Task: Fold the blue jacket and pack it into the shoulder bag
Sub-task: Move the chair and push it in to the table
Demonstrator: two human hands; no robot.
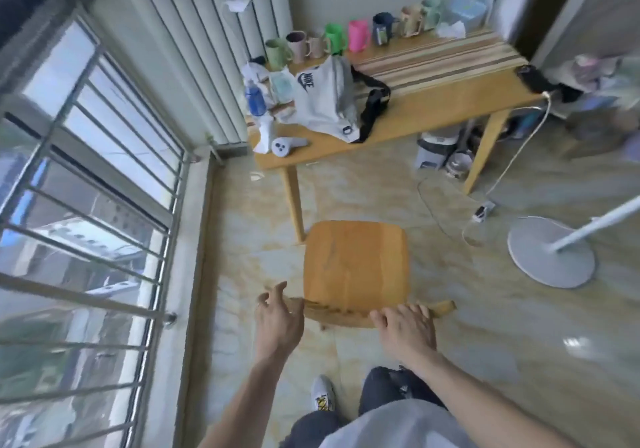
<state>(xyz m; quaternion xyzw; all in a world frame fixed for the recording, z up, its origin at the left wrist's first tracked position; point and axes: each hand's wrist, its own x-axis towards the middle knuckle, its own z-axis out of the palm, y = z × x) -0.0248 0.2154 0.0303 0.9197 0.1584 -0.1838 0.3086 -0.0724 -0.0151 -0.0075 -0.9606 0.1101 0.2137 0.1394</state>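
The white shoulder bag (325, 101) with a dark logo and a black strap (372, 108) lies on the left part of the wooden table (433, 108). No blue jacket is in view. A wooden chair (356, 267) stands between me and the table. My right hand (405, 329) rests on the chair's backrest with the fingers curled over it. My left hand (277, 319) hovers by the backrest's left end, fingers spread, holding nothing.
A row of coloured mugs (346, 38) lines the table's far edge. A blue bottle (254, 99) and a white handheld device (287, 145) sit at the table's left end. A barred window (86, 187) is on the left, a fan base (550, 253) and cables on the right floor.
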